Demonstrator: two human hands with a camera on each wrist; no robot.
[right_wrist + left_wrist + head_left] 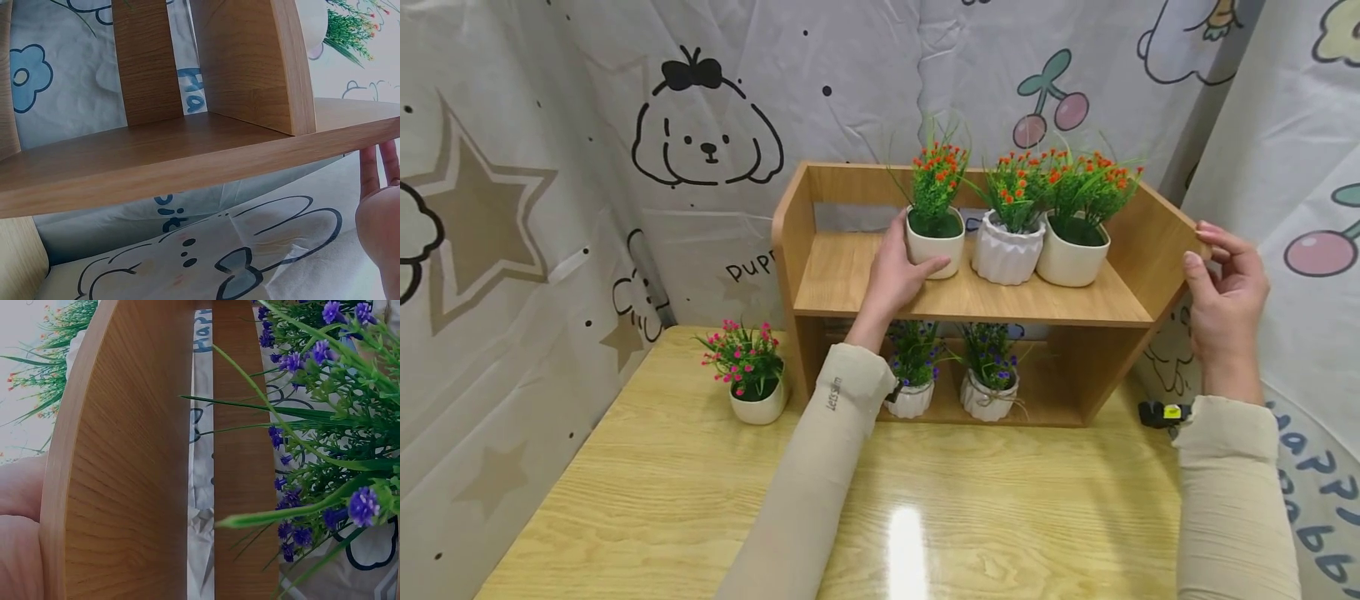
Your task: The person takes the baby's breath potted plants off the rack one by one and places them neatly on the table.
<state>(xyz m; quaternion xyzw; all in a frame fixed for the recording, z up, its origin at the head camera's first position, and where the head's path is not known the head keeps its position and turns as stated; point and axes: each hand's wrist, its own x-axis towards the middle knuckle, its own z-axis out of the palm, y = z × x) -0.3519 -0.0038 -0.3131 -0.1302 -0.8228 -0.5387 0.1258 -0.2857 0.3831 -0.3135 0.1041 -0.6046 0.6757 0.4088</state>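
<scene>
Draped cartoon-print cloth (850, 50), yellowish wood-grain table (662, 483)

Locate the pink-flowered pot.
In the head view, the pink-flowered pot stands on the table, left of center, beside the left end of the wooden shelf.

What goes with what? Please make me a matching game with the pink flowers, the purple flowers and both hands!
Things:
1. Pink-flowered plant
2. Purple-flowered plants
3. Left hand
4. Right hand

Where or what:
A. Holding the leftmost orange-flowered plant
B. On the table, left of the wooden shelf
C. Touching the shelf's side panel
D. On the shelf's lower level

Right pairs: 1-B, 2-D, 3-A, 4-C
</scene>
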